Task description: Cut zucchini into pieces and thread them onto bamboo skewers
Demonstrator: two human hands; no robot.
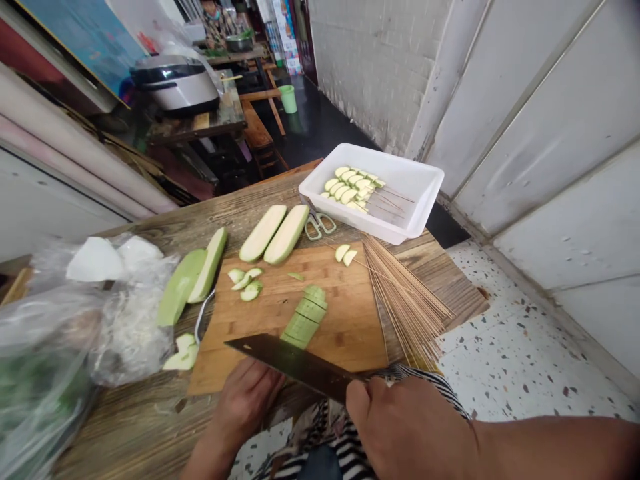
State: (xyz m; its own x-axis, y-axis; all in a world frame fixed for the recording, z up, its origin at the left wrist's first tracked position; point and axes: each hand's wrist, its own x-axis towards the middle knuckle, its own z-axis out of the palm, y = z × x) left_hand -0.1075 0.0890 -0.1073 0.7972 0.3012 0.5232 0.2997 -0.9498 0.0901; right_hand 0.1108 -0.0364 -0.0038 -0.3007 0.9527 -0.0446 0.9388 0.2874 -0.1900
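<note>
My right hand (405, 420) is closed round the handle of a kitchen knife (295, 363), whose dark blade points left across the near part of a wooden cutting board (350, 327). Under the blade lies a green zucchini half (306, 317), skin side up and cut crosswise into slices that still sit together. My left hand (253, 390) has its fingers bent at the zucchini's near end, partly hidden behind the blade. Loose zucchini slices (246, 281) rest on the board's left side. Two slices (345, 255) sit on a thin skewer at its upper right.
Zucchini halves (275, 233) lie beyond the board, with more pieces (193, 277) to its left. Scissors (320, 225) touch a white tray (420, 193) of skewered slices. Bamboo skewers (405, 297) spread at right; plastic bags (133, 327) crowd the left. A person (220, 27) is in the background.
</note>
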